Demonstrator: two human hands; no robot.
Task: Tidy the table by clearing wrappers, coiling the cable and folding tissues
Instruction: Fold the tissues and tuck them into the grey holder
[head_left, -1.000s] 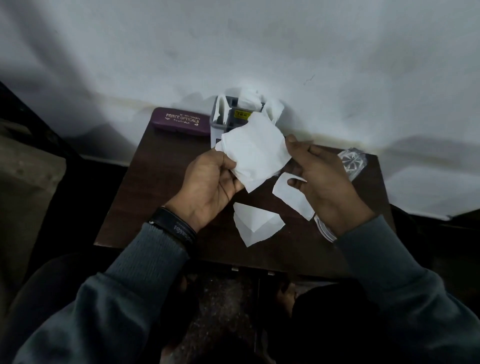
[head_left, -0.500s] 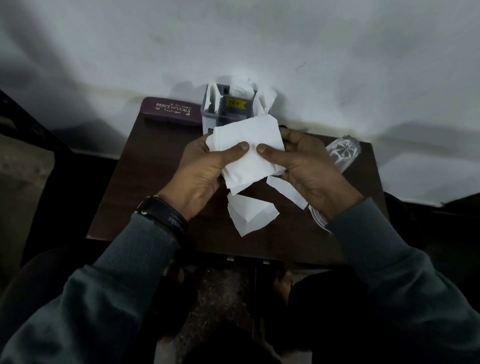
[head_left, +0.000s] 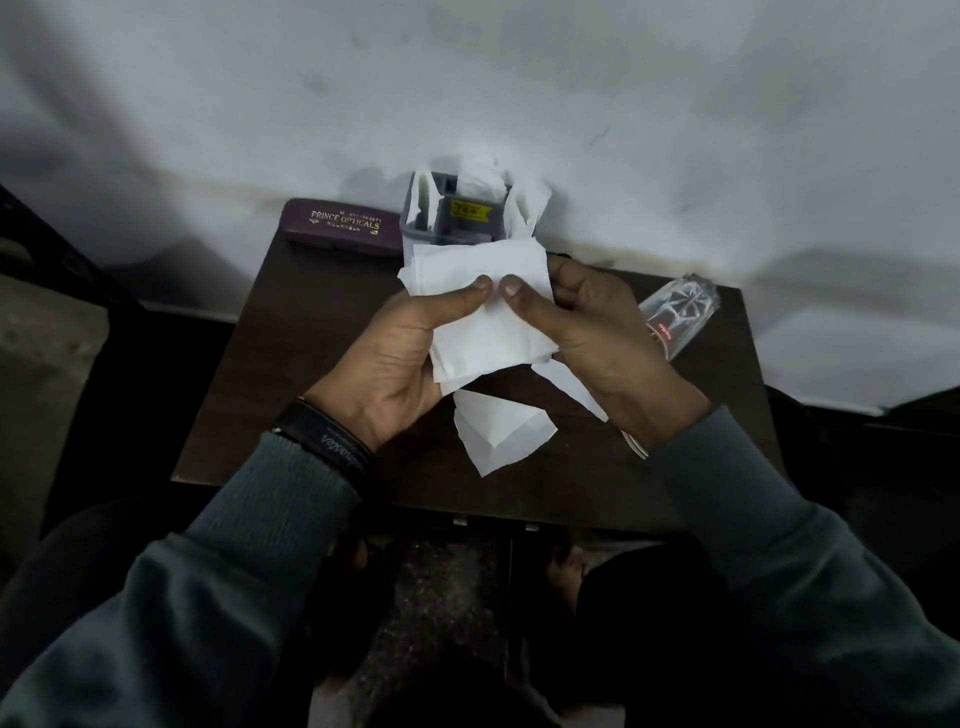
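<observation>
A white tissue (head_left: 488, 332) is held above the small dark wooden table (head_left: 291, 364) by both hands. My left hand (head_left: 395, 358) grips its left side and my right hand (head_left: 587, 332) its right side, with the two thumbs pressed side by side on its upper face. A folded tissue (head_left: 498, 431) lies on the table just below the hands. Another white piece (head_left: 566, 387) sticks out under my right hand. A bit of white cable (head_left: 636, 447) shows by my right wrist.
A grey organiser (head_left: 447, 218) stuffed with tissues stands at the back against the wall. Left of it lies a maroon spectacle case (head_left: 340, 226). A clear plastic wrapper (head_left: 680, 312) rests at the table's right side. Dark furniture flanks the table.
My right hand came in from the side and took the tissue's right edge. Both thumbs now meet on top, and the tissue lies flatter and squarer between the hands.
</observation>
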